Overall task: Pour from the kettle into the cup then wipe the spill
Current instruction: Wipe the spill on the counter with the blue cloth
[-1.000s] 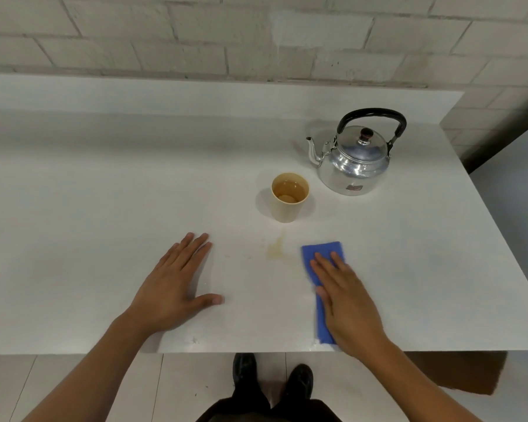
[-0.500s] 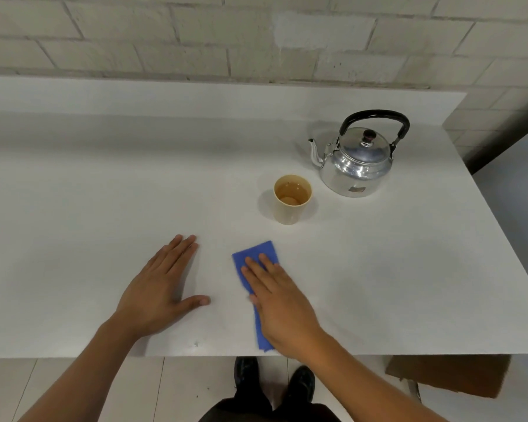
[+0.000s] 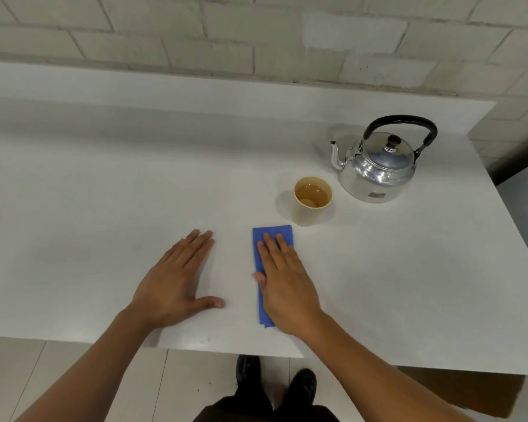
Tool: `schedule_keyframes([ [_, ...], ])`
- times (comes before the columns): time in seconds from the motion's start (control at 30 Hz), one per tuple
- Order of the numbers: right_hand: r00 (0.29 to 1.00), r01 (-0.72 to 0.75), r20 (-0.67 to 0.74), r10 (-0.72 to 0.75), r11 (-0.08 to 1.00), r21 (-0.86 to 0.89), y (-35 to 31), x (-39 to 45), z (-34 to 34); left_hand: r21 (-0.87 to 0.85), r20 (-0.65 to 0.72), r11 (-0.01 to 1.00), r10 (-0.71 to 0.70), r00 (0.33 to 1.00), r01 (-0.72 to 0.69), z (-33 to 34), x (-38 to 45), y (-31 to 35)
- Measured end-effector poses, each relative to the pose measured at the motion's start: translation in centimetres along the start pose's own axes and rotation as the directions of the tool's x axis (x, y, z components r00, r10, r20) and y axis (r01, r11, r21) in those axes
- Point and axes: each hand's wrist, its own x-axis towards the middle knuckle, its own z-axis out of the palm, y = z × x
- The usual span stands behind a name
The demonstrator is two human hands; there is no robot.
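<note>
Cloth: a folded blue cloth (image 3: 271, 236) lies flat on the table, near the front edge and right of its middle, its long side running from the front edge toward the cup; its far end lies just beside the cup's base, and whether they touch cannot be told.
Right hand: the right hand (image 3: 282, 281) lies palm down on the cloth and covers most of it; the fingers (image 3: 268, 248) are stretched out flat and close together, pressing rather than gripping anything.
Left hand: the left hand (image 3: 174, 281) rests palm down on the bare table just left of the cloth, apart from it, fingers straight, thumb spread toward the cloth, holding nothing.
Cup: a pale yellow cup (image 3: 312, 201) stands upright beyond the cloth, with brownish liquid inside.
Kettle: a shiny metal kettle (image 3: 378, 169) stands near the cup toward the right back corner, apart from it, lid on, black handle upright, spout pointing left.
Table: the white table (image 3: 104, 193) shows no visible stain around the cloth.
Wall: a pale brick wall (image 3: 195, 35) rises behind the back edge.
Floor: dark shoes (image 3: 302, 388) stand on light tiles below the front edge.
</note>
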Motion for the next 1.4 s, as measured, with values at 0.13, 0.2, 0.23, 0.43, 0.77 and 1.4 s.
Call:
schedule_keyframes([
  [0.13,0.966,0.25,0.07,-0.248,0.968,-0.01,-3.5,-0.3,0.9,-0.007,0.002,1.0,0.021,1.0,-0.021,0.1,0.0,-0.1],
  [0.2,0.926,0.368,0.099,-0.365,0.93,-0.009,-2.4,-2.7,0.9,-0.016,-0.001,0.999,0.028,1.0,-0.028,0.1,-0.1,-0.2],
  [0.23,0.917,0.387,0.1,-0.386,0.922,0.003,-1.1,-3.9,0.7,-0.019,-0.001,0.999,0.03,1.0,-0.03,0.1,-0.1,-0.2],
  [0.43,0.994,0.102,0.033,-0.102,0.995,0.02,5.7,-5.5,-0.9,-0.003,-0.004,0.999,0.048,0.999,-0.049,-0.2,-0.2,-0.2],
  [0.77,0.973,0.228,0.044,-0.227,0.974,-0.008,-4.8,1.9,1.4,-0.104,-0.03,0.994,0.043,0.999,-0.046,0.1,-0.3,-0.5],
  [1.4,0.99,0.138,0.024,-0.138,0.99,0.024,8.1,-2.8,-2.1,0.018,0.014,1.0,0.015,1.0,-0.015,-0.2,-0.1,0.2],
])
